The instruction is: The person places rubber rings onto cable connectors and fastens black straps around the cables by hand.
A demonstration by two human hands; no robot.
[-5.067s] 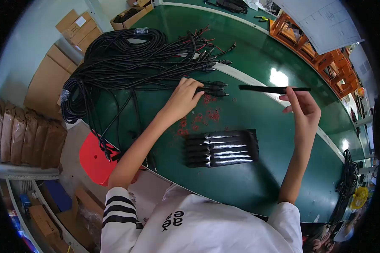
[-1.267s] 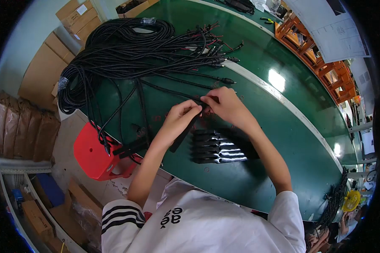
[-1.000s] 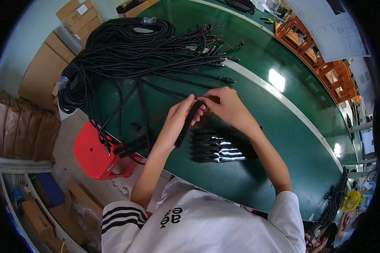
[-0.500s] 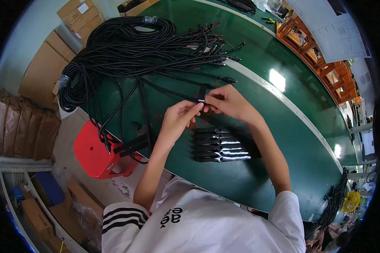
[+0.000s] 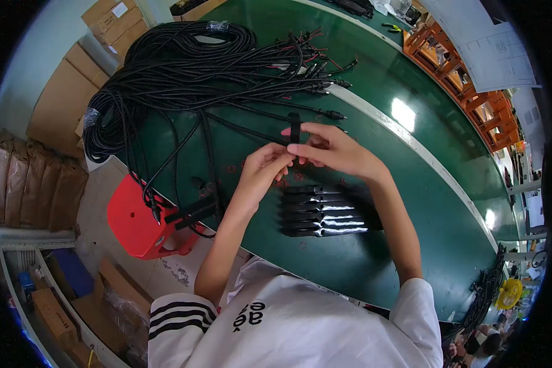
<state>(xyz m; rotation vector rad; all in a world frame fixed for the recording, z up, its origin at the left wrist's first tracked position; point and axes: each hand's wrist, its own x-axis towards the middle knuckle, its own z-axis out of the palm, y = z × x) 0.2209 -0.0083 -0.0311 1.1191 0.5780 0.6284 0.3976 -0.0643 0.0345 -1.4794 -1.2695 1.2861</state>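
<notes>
A short black strap (image 5: 295,126) stands upright over the green table, at the end of a black cable (image 5: 245,130). My left hand (image 5: 265,173) is closed, thumb and fingers pinching where the strap meets the cable; what exactly lies between the fingertips is hidden. From the right, my right hand (image 5: 337,150) pinches the strap, its thumb near the left fingertips and its index finger against the strap's upper part. Just below the hands lies a row of flat black strips (image 5: 322,211) with shiny patches.
A big heap of black cables (image 5: 184,80) with plugs and bare red wire ends covers the far left of the green table (image 5: 276,264). Small reddish rings (image 5: 299,176) are scattered near the hands. A red stool (image 5: 132,214) stands left, beside cartons (image 5: 61,104).
My right hand has shifted slightly, and its index finger now reaches further up along the strap. More of the strap shows upright. My left hand stays nearly in place.
</notes>
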